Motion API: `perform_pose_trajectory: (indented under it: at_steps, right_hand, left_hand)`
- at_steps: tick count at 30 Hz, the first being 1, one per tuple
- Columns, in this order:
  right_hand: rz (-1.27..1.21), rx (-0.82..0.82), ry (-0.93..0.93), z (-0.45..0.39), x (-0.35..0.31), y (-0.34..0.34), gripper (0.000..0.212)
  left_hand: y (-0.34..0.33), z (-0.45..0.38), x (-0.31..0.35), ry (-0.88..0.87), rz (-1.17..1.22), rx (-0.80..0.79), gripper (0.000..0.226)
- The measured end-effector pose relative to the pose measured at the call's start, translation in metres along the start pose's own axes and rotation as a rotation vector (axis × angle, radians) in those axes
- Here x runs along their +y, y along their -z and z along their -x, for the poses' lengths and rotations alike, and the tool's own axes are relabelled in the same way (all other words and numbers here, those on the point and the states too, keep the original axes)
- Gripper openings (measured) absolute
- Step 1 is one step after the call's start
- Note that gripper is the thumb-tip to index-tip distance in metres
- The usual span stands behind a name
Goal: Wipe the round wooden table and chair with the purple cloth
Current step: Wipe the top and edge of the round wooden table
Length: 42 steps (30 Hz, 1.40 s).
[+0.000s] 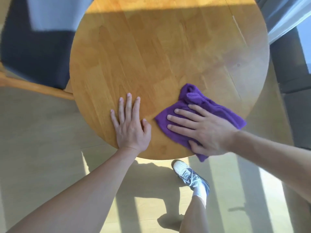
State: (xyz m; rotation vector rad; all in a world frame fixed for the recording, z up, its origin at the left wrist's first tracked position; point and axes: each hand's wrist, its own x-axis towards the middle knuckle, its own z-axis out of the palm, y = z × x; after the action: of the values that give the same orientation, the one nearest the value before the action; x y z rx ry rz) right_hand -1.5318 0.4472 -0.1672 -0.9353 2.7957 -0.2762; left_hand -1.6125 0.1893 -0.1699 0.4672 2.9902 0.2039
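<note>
The round wooden table (pixel 159 52) fills the upper middle of the head view. A crumpled purple cloth (pixel 198 100) lies on its near right part, one corner hanging over the near edge. My right hand (pixel 202 130) presses flat on the cloth with fingers spread, pointing left. My left hand (pixel 130 125) rests flat on the bare tabletop near the front edge, just left of the cloth, holding nothing. A wooden chair (pixel 33 86) with a dark seat cushion stands at the left of the table.
Light wood floor lies below the table, striped with sunlight. My right foot in a white and grey sneaker (pixel 190 175) stands just under the near table edge. A dark piece of furniture (pixel 292 64) and a pale curtain (pixel 286 17) stand at the right.
</note>
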Motion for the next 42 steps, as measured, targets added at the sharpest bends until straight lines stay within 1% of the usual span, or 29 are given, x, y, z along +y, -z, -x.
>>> perform_pose_trajectory:
  at_steps: [1, 2, 3, 5, 8, 10, 11, 12, 13, 14, 16, 17, 18, 19, 20, 23, 24, 25, 26, 28, 29, 31, 32, 33, 34, 36, 39, 41, 42]
  right_hand:
    - [0.005, -0.014, 0.061, 0.003, 0.024, 0.002, 0.075]
    - [0.004, -0.006, 0.051, 0.004, 0.043, 0.005, 0.076]
    - [-0.003, 0.024, -0.037, 0.004, 0.055, 0.007, 0.075]
    - [-0.04, 0.144, -0.359, 0.0, 0.058, 0.01, 0.074]
    - [-0.118, 0.322, -0.909, -0.026, 0.02, 0.01, 0.072]
    - [-0.162, 0.349, -1.138, -0.05, -0.013, 0.009, 0.074]
    - [-0.162, 0.331, -1.155, -0.057, -0.025, 0.007, 0.076]
    - [-0.147, 0.294, -1.082, -0.059, -0.031, 0.005, 0.077]
    - [-0.108, 0.237, -0.921, -0.057, -0.033, 0.003, 0.078]
    - [-0.062, 0.17, -0.706, -0.049, -0.026, 0.004, 0.078]
    - [-0.019, 0.047, -0.301, -0.032, 0.01, 0.012, 0.077]
    - [-0.019, 0.012, -0.187, -0.025, 0.033, 0.016, 0.076]
    - [-0.021, 0.011, -0.157, -0.019, 0.052, 0.02, 0.075]
    - [-0.029, 0.044, -0.224, -0.014, 0.066, 0.022, 0.074]
    - [-0.049, 0.106, -0.37, -0.012, 0.071, 0.022, 0.073]
    - [-0.12, 0.325, -0.928, -0.026, 0.043, 0.018, 0.071]
    - [-0.133, 0.347, -1.049, -0.035, 0.028, 0.015, 0.071]
    - [-0.139, 0.336, -1.097, -0.041, 0.016, 0.013, 0.072]
    - [-0.134, 0.303, -1.078, -0.044, 0.006, 0.011, 0.073]
    - [-0.087, 0.227, -0.876, -0.033, 0.007, 0.008, 0.075]
    - [-0.061, 0.185, -0.733, -0.021, 0.015, 0.008, 0.075]
    - [-0.036, 0.12, -0.474, 0.004, 0.045, 0.013, 0.074]
    - [-0.045, 0.1, -0.414, 0.015, 0.062, 0.015, 0.073]
    - [-0.052, 0.103, -0.418, 0.022, 0.076, 0.019, 0.073]
    - [-0.06, 0.124, -0.485, 0.026, 0.083, 0.021, 0.073]
    - [-0.079, 0.219, -0.727, 0.021, 0.08, 0.022, 0.073]
    - [-0.131, 0.35, -1.121, -0.004, 0.042, 0.016, 0.072]
    - [-0.173, 0.347, -1.271, -0.021, 0.019, 0.013, 0.073]
    - [-0.17, 0.318, -1.28, -0.024, 0.012, 0.012, 0.074]
  left_hand:
    - [0.0, 0.0, 0.0, -0.009, -0.004, -0.002, 0.076]
    - [-0.001, 0.0, -0.001, -0.013, -0.006, -0.002, 0.075]
    - [-0.001, -0.001, -0.002, -0.016, -0.007, -0.001, 0.075]
    - [-0.003, -0.001, -0.004, -0.014, -0.004, -0.002, 0.074]
    - [-0.003, 0.0, -0.005, -0.009, 0.005, -0.001, 0.072]
    - [-0.002, 0.0, -0.004, -0.004, 0.009, -0.001, 0.072]
    - [-0.002, 0.0, -0.004, -0.002, 0.008, 0.002, 0.072]
    - [-0.002, -0.001, -0.004, 0.001, 0.006, 0.005, 0.072]
    - [-0.002, -0.002, -0.005, 0.0, 0.005, 0.005, 0.072]
    - [-0.002, -0.002, -0.005, -0.006, 0.007, 0.003, 0.072]
    - [-0.003, 0.0, -0.005, -0.015, 0.002, 0.0, 0.073]
    - [-0.003, 0.0, -0.004, -0.016, -0.005, -0.005, 0.073]
    - [-0.004, 0.001, -0.004, -0.014, -0.015, -0.016, 0.074]
    - [-0.004, 0.0, -0.003, -0.012, -0.028, -0.032, 0.075]
    - [-0.003, -0.001, -0.002, -0.01, -0.047, -0.052, 0.075]
    - [0.001, -0.004, 0.0, -0.032, -0.136, -0.123, 0.076]
    - [0.003, -0.005, 0.003, -0.025, -0.145, -0.134, 0.076]
    - [0.006, -0.006, 0.007, 0.004, -0.132, -0.136, 0.075]
    - [0.008, -0.009, 0.015, 0.053, -0.099, -0.125, 0.074]
    - [0.011, -0.021, 0.04, 0.112, 0.008, -0.073, 0.075]
    - [0.01, -0.029, 0.057, 0.061, 0.057, -0.058, 0.077]
    - [0.004, -0.042, 0.091, -0.147, 0.102, -0.058, 0.08]
    - [0.0, -0.046, 0.105, -0.228, 0.101, -0.064, 0.08]
    - [-0.004, -0.049, 0.114, -0.265, 0.087, -0.067, 0.08]
    - [-0.007, -0.05, 0.117, -0.269, 0.07, -0.063, 0.08]
    - [-0.013, -0.049, 0.114, -0.254, 0.057, -0.037, 0.08]
    - [-0.015, -0.046, 0.108, -0.269, 0.076, -0.021, 0.079]
    - [-0.015, -0.046, 0.109, -0.264, 0.087, -0.011, 0.079]
    - [-0.015, -0.047, 0.11, -0.26, 0.089, -0.01, 0.079]
